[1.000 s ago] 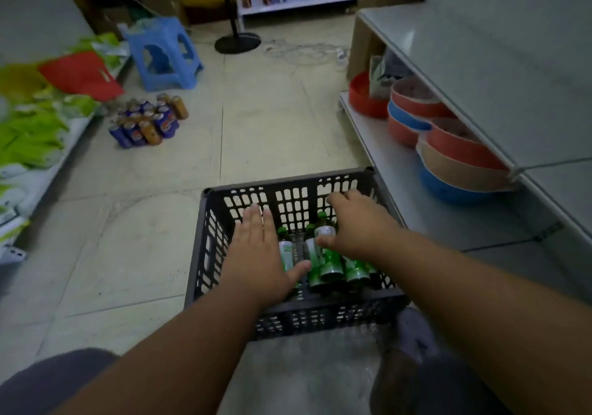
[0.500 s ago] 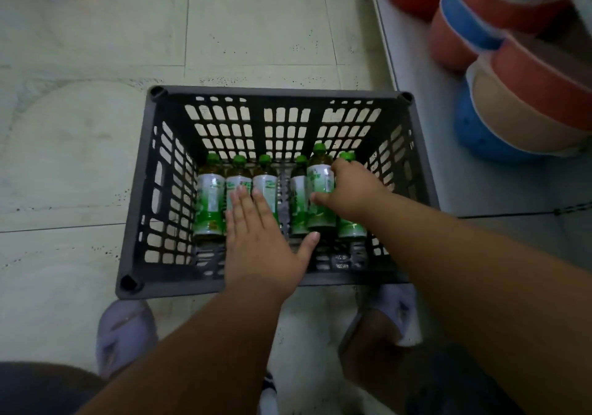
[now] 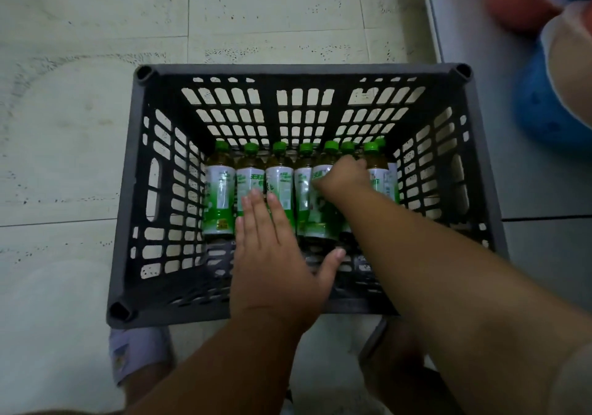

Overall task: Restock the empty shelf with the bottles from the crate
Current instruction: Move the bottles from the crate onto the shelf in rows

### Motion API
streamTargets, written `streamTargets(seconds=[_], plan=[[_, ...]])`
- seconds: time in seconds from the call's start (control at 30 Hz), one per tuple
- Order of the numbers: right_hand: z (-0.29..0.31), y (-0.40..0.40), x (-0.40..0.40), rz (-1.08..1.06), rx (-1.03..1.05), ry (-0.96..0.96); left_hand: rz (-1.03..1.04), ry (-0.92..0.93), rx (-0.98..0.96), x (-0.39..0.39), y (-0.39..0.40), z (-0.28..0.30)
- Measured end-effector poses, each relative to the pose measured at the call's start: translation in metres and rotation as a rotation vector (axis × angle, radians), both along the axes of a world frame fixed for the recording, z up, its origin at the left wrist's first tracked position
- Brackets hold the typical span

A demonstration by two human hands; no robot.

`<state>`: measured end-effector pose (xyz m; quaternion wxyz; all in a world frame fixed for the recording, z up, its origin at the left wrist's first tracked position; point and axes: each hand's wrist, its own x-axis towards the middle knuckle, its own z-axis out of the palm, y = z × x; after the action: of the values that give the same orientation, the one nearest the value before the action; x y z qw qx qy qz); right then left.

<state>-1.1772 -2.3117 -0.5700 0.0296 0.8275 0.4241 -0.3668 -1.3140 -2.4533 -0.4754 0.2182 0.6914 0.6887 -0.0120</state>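
1. Bottles [image 3: 279, 187], green-capped, are stood in a row along the far wall of the crate [image 3: 134, 190].
2. Picking up is judged to be the step in hand: the right hand [image 3: 344, 175] is curled on a bottle; the left hand [image 3: 272, 260] is spread flat, holding nothing.
3. A straight lift clear of the crate's rim is called for next.
4. Pale floor tiles [image 3: 80, 126] surround the crate; the grey shelf [image 3: 474, 30] to its right carries coloured bowls [image 3: 544, 100].

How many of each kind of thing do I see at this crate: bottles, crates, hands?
Green-capped bottles: 8, counted by visible caps
Crate: 1
Left hand: 1
Right hand: 1
Total: 11
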Motion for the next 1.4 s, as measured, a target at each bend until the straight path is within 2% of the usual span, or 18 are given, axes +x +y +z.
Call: streamTargets(seconds=[0.23,0.47,0.6,0.77,0.87,0.97,1.17,1.3,1.4], plan=[[-0.013,-0.005,0.002,-0.044,0.009,0.14,-0.002,0.01,-0.022,0.001,-0.001,0.0],[0.002,-0.016,0.024,-0.224,0.07,0.532,-0.011,0.005,-0.017,0.001,0.0,0.002],[0.033,-0.026,0.037,-0.213,0.16,0.616,-0.022,0.04,-0.015,0.0,-0.002,0.007],[0.112,-0.045,0.049,-0.21,0.269,0.717,-0.028,-0.021,-0.05,-0.005,-0.008,0.019],[0.174,-0.066,0.049,-0.166,0.391,0.726,0.001,-0.193,-0.007,-0.012,-0.011,0.044],[0.231,-0.093,0.047,-0.167,0.563,0.71,0.029,-0.37,0.077,-0.013,-0.018,0.093],[0.328,-0.171,0.059,-0.14,0.893,0.69,-0.104,-0.631,0.155,0.008,-0.05,0.186],[0.38,-0.229,0.079,-0.11,1.034,0.672,-0.206,-0.727,0.16,0.045,-0.08,0.227],[0.41,-0.27,0.1,-0.132,1.114,0.582,-0.337,-0.774,0.099,0.08,-0.103,0.251]])
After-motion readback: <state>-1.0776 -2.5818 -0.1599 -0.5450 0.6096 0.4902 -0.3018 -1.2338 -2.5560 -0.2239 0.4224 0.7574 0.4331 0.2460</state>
